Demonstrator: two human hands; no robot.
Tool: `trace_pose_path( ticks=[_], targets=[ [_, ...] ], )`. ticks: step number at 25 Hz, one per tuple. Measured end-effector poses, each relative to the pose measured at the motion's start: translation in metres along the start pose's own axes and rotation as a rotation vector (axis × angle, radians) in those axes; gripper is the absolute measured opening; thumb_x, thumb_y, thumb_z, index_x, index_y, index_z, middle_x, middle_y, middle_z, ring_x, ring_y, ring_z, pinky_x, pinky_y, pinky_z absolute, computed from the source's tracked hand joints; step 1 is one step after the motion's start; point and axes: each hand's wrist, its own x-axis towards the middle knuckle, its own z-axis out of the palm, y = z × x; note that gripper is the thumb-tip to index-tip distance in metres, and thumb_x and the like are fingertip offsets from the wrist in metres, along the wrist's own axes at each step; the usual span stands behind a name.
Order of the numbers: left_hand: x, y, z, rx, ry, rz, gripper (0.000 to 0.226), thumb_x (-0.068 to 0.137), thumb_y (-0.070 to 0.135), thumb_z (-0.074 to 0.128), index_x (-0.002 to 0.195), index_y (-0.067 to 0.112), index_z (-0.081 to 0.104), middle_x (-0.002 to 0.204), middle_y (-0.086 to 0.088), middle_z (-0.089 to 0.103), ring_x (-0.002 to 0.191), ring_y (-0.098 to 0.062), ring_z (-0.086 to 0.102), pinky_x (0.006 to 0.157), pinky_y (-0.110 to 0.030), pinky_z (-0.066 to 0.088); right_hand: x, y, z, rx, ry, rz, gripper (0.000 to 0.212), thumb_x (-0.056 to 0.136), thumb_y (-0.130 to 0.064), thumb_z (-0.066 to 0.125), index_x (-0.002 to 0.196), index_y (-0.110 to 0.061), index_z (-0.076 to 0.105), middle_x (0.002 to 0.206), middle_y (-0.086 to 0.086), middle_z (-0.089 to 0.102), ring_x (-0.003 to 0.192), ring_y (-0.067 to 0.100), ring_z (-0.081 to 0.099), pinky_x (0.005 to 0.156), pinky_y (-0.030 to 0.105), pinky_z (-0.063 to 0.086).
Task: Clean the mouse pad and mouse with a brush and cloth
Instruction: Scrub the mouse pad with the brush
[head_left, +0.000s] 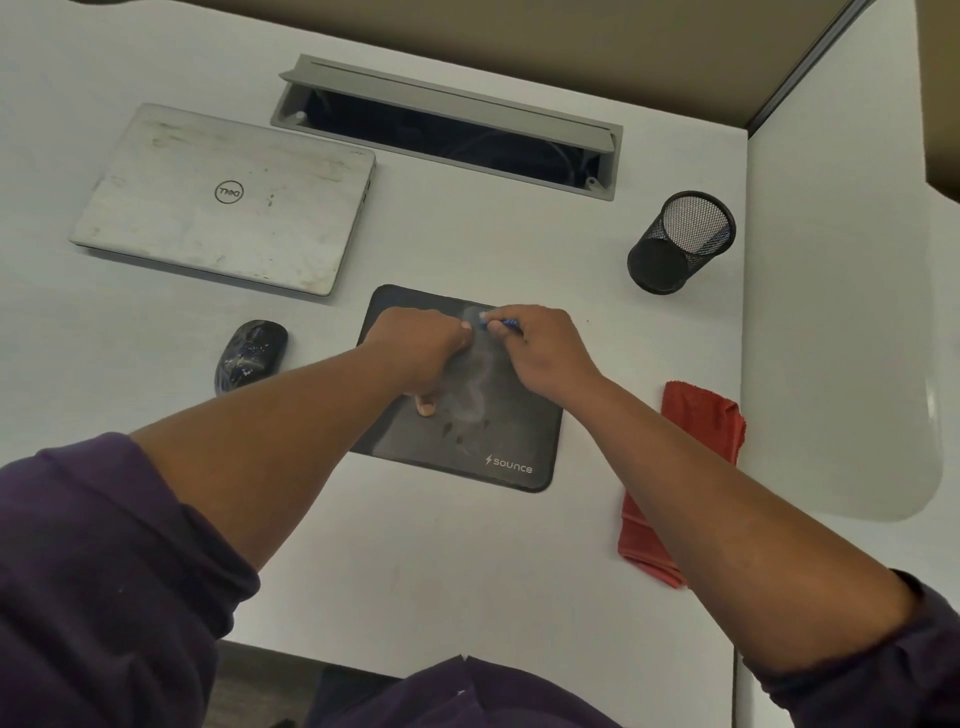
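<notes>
Fingers of right hand (545, 348) grip blue brush (501, 325) (mostly hidden); left hand (421, 348) presses mouse pad (498, 431).

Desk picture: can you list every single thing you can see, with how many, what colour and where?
mouse pad: one, black with pale dusty smears, middle of the desk
brush: one, blue, at the far edge of the pad, in the right hand
mouse: one, black with white specks, left of the pad
cloth: one, red, right of the pad
laptop: one, silver, closed, far left
pen cup: one, black mesh, far right
cable slot: one, grey, lid open, at the back
desk: one, white
left hand: one, resting on the pad
right hand: one, holding the brush
sleeves: two, purple
</notes>
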Motion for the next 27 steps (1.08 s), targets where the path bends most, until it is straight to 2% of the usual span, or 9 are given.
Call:
trace_pose_path(
  ticks=[2,5,9,13,14,17,20,24,27],
  targets=[
    [-0.002,-0.001,0.001,-0.006,0.037,-0.015,0.104,0.048,0.051,0.096,0.139,0.035,0.049,0.076,0.009,0.05,0.077,-0.022,0.058,0.053,-0.028,0.034,0.001,-0.006,-0.001,0.041,-0.041,0.035,0.019,0.098,-0.032,0.054,0.094,-0.03,0.073,0.089,-0.011,0.072,0.079,0.006,0.06,0.072,0.025,0.045],
    [-0.002,-0.002,0.004,-0.018,0.057,-0.027,0.131,0.048,0.051,0.097,0.155,0.032,0.024,0.1,0.003,0.066,0.094,-0.025,0.066,0.06,-0.031,0.041,-0.008,-0.009,-0.005,0.071,0.053,0.08,0.019,0.098,-0.03,0.053,0.087,-0.028,0.069,0.084,-0.008,0.07,0.081,0.012,0.063,0.075,0.028,0.046],
    [-0.005,0.0,0.001,-0.072,0.099,-0.051,0.138,0.043,0.046,0.099,0.152,0.031,0.016,0.103,-0.001,0.067,0.09,-0.028,0.068,0.062,-0.032,0.046,-0.044,-0.018,0.007,0.184,-0.387,0.044,0.015,0.094,-0.024,0.059,0.084,-0.022,0.07,0.082,-0.005,0.074,0.079,0.01,0.068,0.076,0.028,0.052],
    [-0.014,-0.002,0.008,-0.107,0.158,-0.075,0.142,0.045,0.046,0.098,0.154,0.032,0.006,0.09,0.001,0.063,0.079,-0.027,0.066,0.057,-0.03,0.042,-0.058,-0.017,0.017,0.248,-0.179,-0.071,0.02,0.099,-0.021,0.055,0.097,-0.015,0.074,0.084,-0.012,0.072,0.074,0.003,0.064,0.068,0.021,0.049],
    [-0.015,-0.002,0.011,-0.117,0.174,-0.085,0.143,0.047,0.045,0.097,0.154,0.032,0.003,0.09,0.001,0.063,0.076,-0.025,0.064,0.055,-0.029,0.039,-0.061,-0.018,0.018,0.246,-0.206,-0.09,0.02,0.099,-0.022,0.056,0.1,-0.017,0.076,0.077,-0.021,0.069,0.066,-0.004,0.06,0.06,0.011,0.043],
    [-0.019,0.0,0.017,-0.136,0.215,-0.125,0.143,0.05,0.045,0.095,0.154,0.032,-0.002,0.095,0.002,0.067,0.077,-0.026,0.065,0.055,-0.029,0.039,-0.056,-0.019,0.013,0.301,-0.18,-0.064,0.019,0.095,-0.022,0.057,0.095,-0.022,0.076,0.055,-0.025,0.058,0.046,-0.001,0.048,0.048,0.009,0.032],
    [-0.024,0.001,0.023,-0.144,0.247,-0.17,0.142,0.051,0.047,0.094,0.155,0.029,-0.002,0.092,0.001,0.064,0.078,-0.026,0.066,0.055,-0.029,0.038,-0.033,-0.016,0.0,0.282,-0.011,0.06,0.013,0.091,-0.022,0.054,0.087,-0.028,0.065,0.066,-0.011,0.066,0.05,0.0,0.05,0.05,0.013,0.038],
    [-0.031,0.001,0.029,-0.186,0.274,-0.225,0.125,0.055,0.046,0.094,0.147,0.025,0.013,0.083,0.003,0.058,0.067,-0.027,0.059,0.052,-0.029,0.035,-0.005,-0.016,-0.004,0.403,-0.251,0.225,0.013,0.096,-0.022,0.049,0.086,-0.018,0.056,0.073,0.003,0.075,0.062,0.01,0.066,0.064,0.027,0.055],
    [-0.034,0.0,0.031,-0.186,0.288,-0.233,0.102,0.057,0.042,0.094,0.13,0.021,0.025,0.068,0.004,0.047,0.056,-0.026,0.051,0.047,-0.028,0.03,0.014,-0.022,-0.003,0.282,-0.097,0.186,0.017,0.101,-0.022,0.048,0.087,-0.015,0.055,0.069,-0.001,0.072,0.06,0.001,0.065,0.064,0.016,0.049]
  ],
)
